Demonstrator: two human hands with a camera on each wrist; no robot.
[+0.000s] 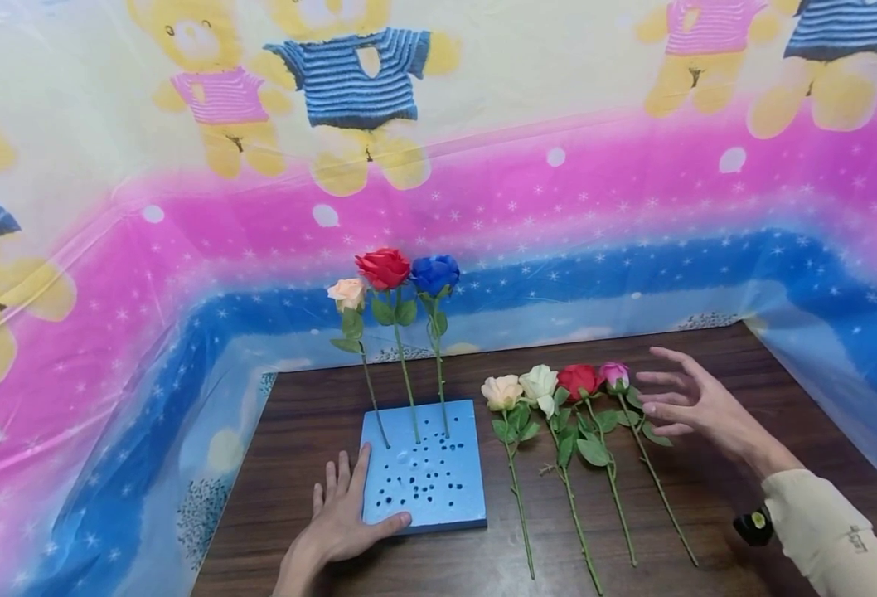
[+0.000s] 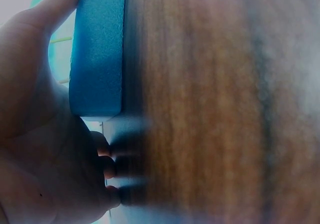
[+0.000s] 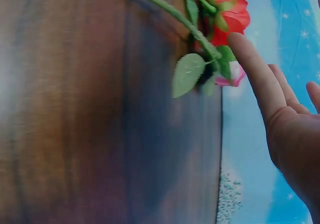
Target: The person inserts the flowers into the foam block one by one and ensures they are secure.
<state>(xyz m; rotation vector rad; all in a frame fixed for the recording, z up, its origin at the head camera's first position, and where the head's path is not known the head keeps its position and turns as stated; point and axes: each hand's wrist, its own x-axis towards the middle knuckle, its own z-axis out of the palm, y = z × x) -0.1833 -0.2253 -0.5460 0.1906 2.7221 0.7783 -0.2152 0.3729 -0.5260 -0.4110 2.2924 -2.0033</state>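
Note:
My left hand [image 1: 343, 510] rests at the near left corner of a blue foam block [image 1: 423, 489] with many holes. Its thumb lies on the near edge and its straight fingers run along the left side. Upright in the block stand a peach rose [image 1: 346, 294], a red rose [image 1: 384, 269] and a blue rose [image 1: 435, 274]. My right hand [image 1: 707, 410], empty with fingers spread, hovers just right of a pink rose [image 1: 614, 377] lying on the table. In the right wrist view, the index fingertip appears near a red rose [image 3: 232, 19] and the pink rose [image 3: 232, 74].
Left of the pink rose, a red rose [image 1: 579, 381], a white rose [image 1: 539, 385] and a peach rose [image 1: 502, 392] lie with stems toward me. The dark wooden table [image 1: 297, 414] meets a bear-printed cloth [image 1: 483, 199] at the back and sides.

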